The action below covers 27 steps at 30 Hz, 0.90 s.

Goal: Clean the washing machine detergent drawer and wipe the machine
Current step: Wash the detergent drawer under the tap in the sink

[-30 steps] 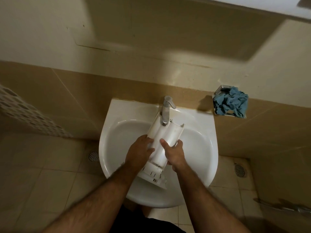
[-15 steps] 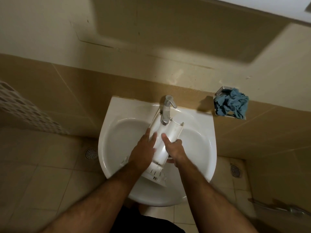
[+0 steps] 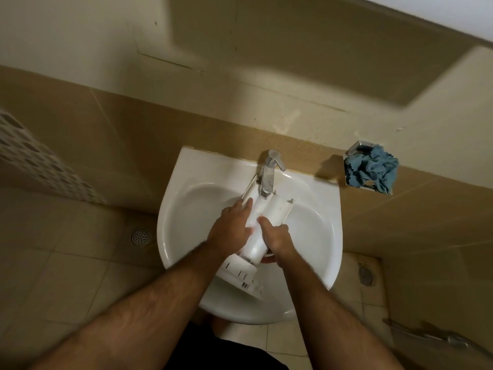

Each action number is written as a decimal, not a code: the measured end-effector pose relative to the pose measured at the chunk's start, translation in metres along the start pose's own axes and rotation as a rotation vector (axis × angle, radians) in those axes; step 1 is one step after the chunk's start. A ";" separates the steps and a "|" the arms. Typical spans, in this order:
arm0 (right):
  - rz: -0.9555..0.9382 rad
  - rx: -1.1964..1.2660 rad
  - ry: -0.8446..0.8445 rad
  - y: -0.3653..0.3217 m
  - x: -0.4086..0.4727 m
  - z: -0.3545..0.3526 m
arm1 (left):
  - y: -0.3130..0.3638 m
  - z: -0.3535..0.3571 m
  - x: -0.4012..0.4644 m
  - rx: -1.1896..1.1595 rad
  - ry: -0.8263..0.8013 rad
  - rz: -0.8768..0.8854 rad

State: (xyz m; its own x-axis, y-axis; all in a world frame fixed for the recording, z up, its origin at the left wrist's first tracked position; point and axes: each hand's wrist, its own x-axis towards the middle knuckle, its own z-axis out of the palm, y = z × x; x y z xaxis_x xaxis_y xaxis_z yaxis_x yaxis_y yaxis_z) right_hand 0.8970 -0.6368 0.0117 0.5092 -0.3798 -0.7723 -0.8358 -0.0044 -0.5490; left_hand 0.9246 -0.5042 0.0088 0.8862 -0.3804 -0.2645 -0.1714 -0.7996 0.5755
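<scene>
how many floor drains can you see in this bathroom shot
2. One floor drain sits left of the sink; the other floor drain is right of it. More may lie out of view.

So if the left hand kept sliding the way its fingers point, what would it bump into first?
Probably the tap. The left hand lies flat on the drawer, fingers pointing up along it toward the spout. Depth is hard to judge, so it might slip just beside it.
</scene>
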 end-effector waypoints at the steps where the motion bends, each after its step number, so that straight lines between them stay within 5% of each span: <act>1: 0.010 -0.010 0.009 0.003 -0.003 0.000 | -0.001 0.000 -0.003 -0.007 0.010 0.003; 15: 0.036 0.089 0.087 0.007 -0.017 -0.003 | 0.020 -0.013 0.024 -0.345 -0.077 -0.013; 27: 0.038 0.034 0.005 0.011 -0.019 -0.006 | 0.000 -0.019 0.041 -0.393 -0.212 -0.024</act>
State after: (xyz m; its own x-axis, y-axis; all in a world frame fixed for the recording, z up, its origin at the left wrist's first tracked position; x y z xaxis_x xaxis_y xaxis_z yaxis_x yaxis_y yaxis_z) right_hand 0.8767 -0.6355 0.0226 0.4758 -0.3835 -0.7915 -0.8473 0.0415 -0.5295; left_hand 0.9688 -0.5110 0.0129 0.7730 -0.4837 -0.4105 0.0609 -0.5874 0.8070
